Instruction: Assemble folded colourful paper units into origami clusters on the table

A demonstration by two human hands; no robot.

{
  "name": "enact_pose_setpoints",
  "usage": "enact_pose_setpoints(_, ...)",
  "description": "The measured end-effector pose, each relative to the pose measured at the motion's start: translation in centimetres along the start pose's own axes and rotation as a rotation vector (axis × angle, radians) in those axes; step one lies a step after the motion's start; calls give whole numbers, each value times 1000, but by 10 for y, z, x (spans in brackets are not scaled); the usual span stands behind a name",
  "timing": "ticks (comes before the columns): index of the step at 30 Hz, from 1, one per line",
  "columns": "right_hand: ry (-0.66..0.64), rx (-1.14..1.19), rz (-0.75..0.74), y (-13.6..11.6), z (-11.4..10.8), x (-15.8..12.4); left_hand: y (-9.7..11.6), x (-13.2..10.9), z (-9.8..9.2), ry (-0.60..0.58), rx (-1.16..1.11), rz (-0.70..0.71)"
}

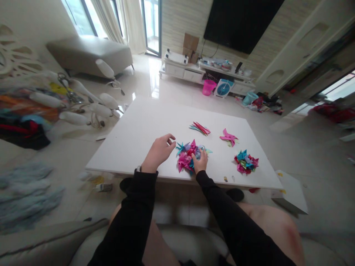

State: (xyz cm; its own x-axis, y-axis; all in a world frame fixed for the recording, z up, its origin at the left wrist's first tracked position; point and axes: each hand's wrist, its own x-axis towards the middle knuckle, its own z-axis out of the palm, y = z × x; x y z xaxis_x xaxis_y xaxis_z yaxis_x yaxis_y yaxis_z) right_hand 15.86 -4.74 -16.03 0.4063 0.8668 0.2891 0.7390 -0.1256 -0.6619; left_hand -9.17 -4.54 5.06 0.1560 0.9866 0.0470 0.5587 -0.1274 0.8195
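A cluster of folded paper pieces (184, 160) in pink, red, teal and lilac lies near the front edge of the white table (133, 136). My right hand (201, 161) is on its right side, thumb against the papers and fingers curled round them; part of the cluster is hidden beneath it. To the left, my left hand (161, 150) hovers beside the cluster with bent fingers apart, and nothing shows in it. Behind the cluster lies a bundle of narrow folded strips (202, 128). A pink folded paper pinwheel shape (229, 137) is farther right.
Another multicoloured folded paper cluster (246, 162) sits at the table's right. Two small items, one a yellowish piece (225, 179), lie by the front edge. A lamp with white shades (102, 110) stands left of the table. A white box (291, 194) is on the floor at right.
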Motion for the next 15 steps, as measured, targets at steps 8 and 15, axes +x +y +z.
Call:
enact_pose_setpoints(8,74,-19,48,-56,55,7,-4,2,-8,70,-88,-25)
enact_pose_setpoints(15,-32,-36,-63,-101,104,33,0,2,-14,143,-176,-30)
